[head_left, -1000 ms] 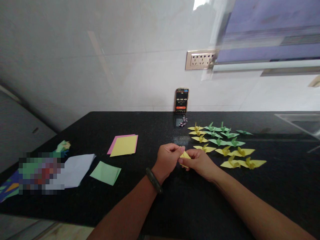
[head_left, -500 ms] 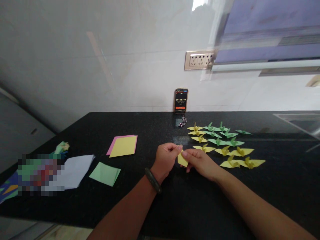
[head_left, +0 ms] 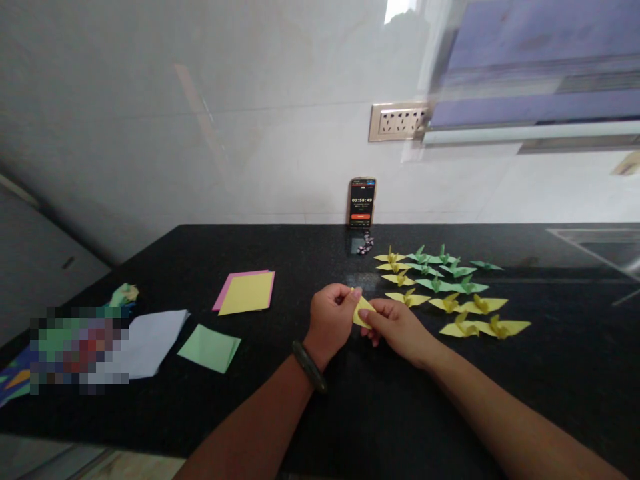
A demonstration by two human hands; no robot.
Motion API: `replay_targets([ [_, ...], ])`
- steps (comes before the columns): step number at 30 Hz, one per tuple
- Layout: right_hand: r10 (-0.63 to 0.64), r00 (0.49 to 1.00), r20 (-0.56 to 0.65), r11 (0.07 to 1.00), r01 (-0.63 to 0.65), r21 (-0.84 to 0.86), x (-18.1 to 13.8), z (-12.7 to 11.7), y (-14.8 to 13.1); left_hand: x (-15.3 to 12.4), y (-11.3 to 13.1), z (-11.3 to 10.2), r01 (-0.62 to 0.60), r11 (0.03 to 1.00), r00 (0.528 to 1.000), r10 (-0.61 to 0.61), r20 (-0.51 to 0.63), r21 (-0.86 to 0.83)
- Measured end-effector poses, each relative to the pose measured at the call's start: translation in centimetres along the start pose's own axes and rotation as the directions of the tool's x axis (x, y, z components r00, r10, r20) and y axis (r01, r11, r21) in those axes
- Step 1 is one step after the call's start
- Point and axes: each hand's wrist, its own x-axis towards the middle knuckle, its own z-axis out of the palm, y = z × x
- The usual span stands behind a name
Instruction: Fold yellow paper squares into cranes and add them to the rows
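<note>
A small folded piece of yellow paper (head_left: pixel 362 312) is held between both hands above the dark countertop. My left hand (head_left: pixel 331 319), with a dark bangle on the wrist, pinches its upper left part between thumb and curled fingers. On the lower right part of the paper presses the thumb of my right hand (head_left: pixel 395 328), its fingers bent behind. The fingers hide some of the paper's edges. Just to the right stand folded yellow paper cranes (head_left: pixel 407 297) and green paper cranes (head_left: pixel 437 285) in rows.
Yellow and pink paper sheets (head_left: pixel 247 293) lie left of my hands, with green paper (head_left: pixel 210 348) nearer me. White paper (head_left: pixel 155 343) and a blurred colourful item are at far left. A phone (head_left: pixel 362 203) leans on the wall behind a beaded strand (head_left: pixel 366 244).
The yellow paper has tilted between my fingers and less of it shows. My right thumb has shifted slightly down and left over it. The cranes and loose sheets have stayed put.
</note>
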Motion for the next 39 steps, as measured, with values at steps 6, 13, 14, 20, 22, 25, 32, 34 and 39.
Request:
replay_targets([
  [6, -0.022, 1.000, -0.004, 1.000, 0.022, 0.015, 0.1, 0.0, 0.5, 0.4, -0.1, -0.3, 0.023, 0.998, 0.999, -0.024, -0.022, -0.051],
  [13, -0.058, 0.996, -0.064, 0.998, 0.058, -0.003, 0.1, 0.2, 0.4, -0.2, -0.1, 0.3, -0.027, 0.997, 0.998, 0.023, 0.056, 0.066],
  [14, -0.067, 0.995, -0.076, 0.998, 0.066, -0.005, 0.1, 0.2, 0.4, -0.3, -0.1, 0.4, -0.042, 0.995, 0.998, 0.037, 0.057, 0.095],
  [20, -0.065, 0.985, -0.162, 0.996, 0.074, 0.049, -0.1, 0.2, 0.1, -0.5, -0.1, 0.6, -0.039, 0.997, 0.997, 0.034, 0.067, 0.069],
  [22, -0.058, 0.984, -0.167, 0.996, 0.069, 0.060, -0.1, 0.1, 0.0, -0.6, -0.2, 0.7, -0.043, 0.997, 0.997, 0.039, 0.064, 0.067],
  [25, -0.066, 0.992, -0.111, 0.996, 0.071, 0.044, -0.1, 0.0, 0.1, -0.6, -0.2, 0.7, -0.037, 0.997, 0.999, 0.035, 0.029, 0.061],
  [32, -0.132, 0.982, -0.138, 0.991, 0.130, -0.025, -0.2, -0.4, 0.3, -0.7, 1.0, 0.5, 0.038, 0.995, 0.999, -0.036, 0.030, -0.091],
  [34, -0.131, 0.978, -0.163, 0.991, 0.126, -0.038, -0.2, -0.5, 0.3, -0.6, 1.1, 0.5, 0.048, 0.986, 0.997, -0.037, 0.071, -0.158],
  [39, -0.105, 0.981, -0.165, 0.992, 0.116, 0.054, 0.1, -0.6, 0.3, 0.0, 0.6, 0.3, 0.184, 0.920, 0.979, -0.141, 0.147, -0.345],
])
